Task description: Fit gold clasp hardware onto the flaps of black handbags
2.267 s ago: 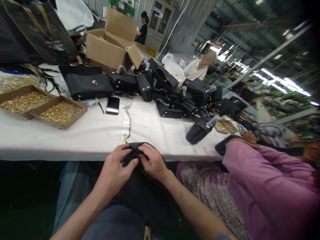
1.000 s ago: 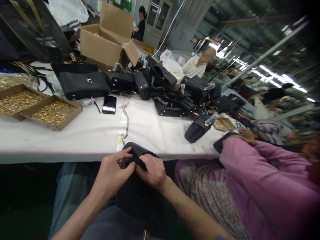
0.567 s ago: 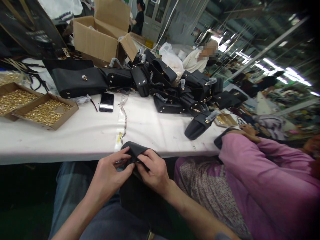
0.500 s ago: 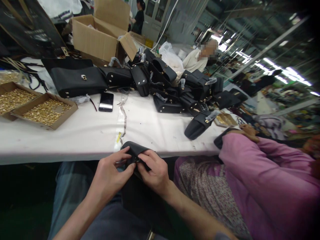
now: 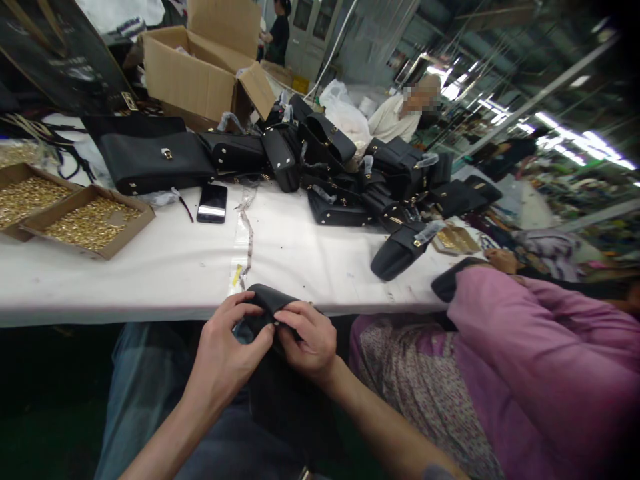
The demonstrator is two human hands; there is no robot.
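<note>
A black leather bag (image 5: 270, 297) rests over my lap, its upper end against the front edge of the white table (image 5: 300, 267). My left hand (image 5: 235, 337) grips its left side, thumb and fingers curled on the leather. From the right, my right hand (image 5: 307, 337) pinches the bag near a small shiny metal piece (image 5: 277, 323). The two hands almost touch at that spot. The lower part of the bag is dark and hard to make out.
Cardboard trays of gold-coloured pieces (image 5: 95, 220) and a phone (image 5: 212, 203) lie left. Many black bags (image 5: 330, 200) are piled behind, near an open carton (image 5: 190, 77). One bag (image 5: 397, 253) lies closer. At right sits a person in pink (image 5: 525, 320), holding a dark item.
My left hand has shifted slightly to the right, its fingers a little more arched over the bag. The neighbour's pink sleeve has moved slightly right.
</note>
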